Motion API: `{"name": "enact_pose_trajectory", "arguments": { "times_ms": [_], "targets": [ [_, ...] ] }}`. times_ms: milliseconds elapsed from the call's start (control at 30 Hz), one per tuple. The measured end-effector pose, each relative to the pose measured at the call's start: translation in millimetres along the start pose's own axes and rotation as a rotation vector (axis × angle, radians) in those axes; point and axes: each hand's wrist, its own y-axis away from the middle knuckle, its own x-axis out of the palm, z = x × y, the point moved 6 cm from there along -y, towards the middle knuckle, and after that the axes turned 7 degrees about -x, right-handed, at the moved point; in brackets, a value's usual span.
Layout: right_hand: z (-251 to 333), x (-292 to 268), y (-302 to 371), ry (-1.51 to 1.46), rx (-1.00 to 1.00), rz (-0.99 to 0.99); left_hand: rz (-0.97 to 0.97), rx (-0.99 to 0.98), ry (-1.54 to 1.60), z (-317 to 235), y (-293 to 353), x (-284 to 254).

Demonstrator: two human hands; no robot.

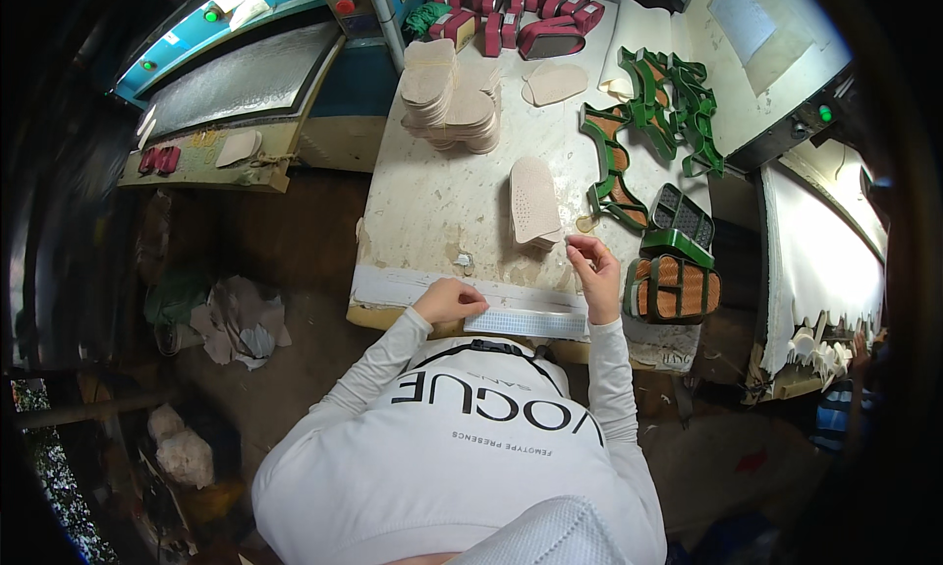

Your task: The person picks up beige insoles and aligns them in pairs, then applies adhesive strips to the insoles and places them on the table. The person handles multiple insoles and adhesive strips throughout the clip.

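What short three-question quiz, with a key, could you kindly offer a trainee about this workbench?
1. True or false: the left hand is beside the gridded strip at the near edge of the table.
2. Which of these lies nearest the right hand? A: the crimson frames; B: the small insole stack; C: the tall insole piles.
3. Fill in the colour: the open frames along the table's right side are ____.

Key: 1. True. 2. B. 3. Green.
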Motion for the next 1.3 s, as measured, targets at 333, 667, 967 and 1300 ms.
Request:
{"name": "enact_pose_trajectory", "arguments": {
  "times_ms": [333,667,967,1300],
  "targets": [
    [7.1,1.7,-38.3,0.728,-0.557,0.015,-0.470,0.567,-0.027,-103.9,-48.7,-54.0],
    [11.8,22.4,-44.0,0.978,-0.692,0.021,-0.473,0.569,-0.468,-127.9,-77.7,-29.4],
    [6.5,37.0,-43.5,0.721,-0.569,0.073,-0.426,0.544,-0.172,-124.3,-88.9,-63.0],
    [2.0,61.3,-37.2,0.874,-0.643,0.045,-0.397,0.632,-0.098,-118.3,-93.8,-63.5]
  ]
}}
